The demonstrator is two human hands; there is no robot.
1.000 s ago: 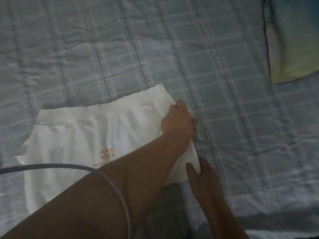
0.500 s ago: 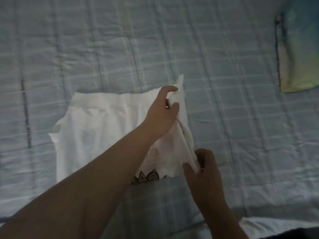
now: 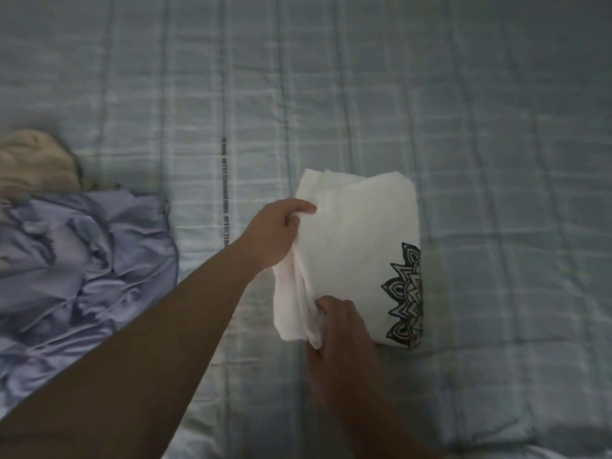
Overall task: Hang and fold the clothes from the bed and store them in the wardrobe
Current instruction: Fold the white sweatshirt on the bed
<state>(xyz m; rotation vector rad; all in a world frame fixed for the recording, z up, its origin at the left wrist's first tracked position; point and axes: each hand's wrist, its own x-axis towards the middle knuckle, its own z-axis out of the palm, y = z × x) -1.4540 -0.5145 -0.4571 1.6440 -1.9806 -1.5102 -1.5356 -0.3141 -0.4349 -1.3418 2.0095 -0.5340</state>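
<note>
Right of left hand (image 3: pixel 274 234) — white shirt (image 3: pixel 359 250)

The white garment (image 3: pixel 357 253) now in half, black print (image 3: pixel 405 299) outermost.

Nothing readable; bedsheet's dark strip (image 3: pixel 225 193) perhaps lettering.

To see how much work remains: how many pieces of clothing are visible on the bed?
3. A folded white garment at centre; a crumpled lilac garment at left; a blurred beige garment beyond it, at the frame's edge. More may lie outside view.
</note>
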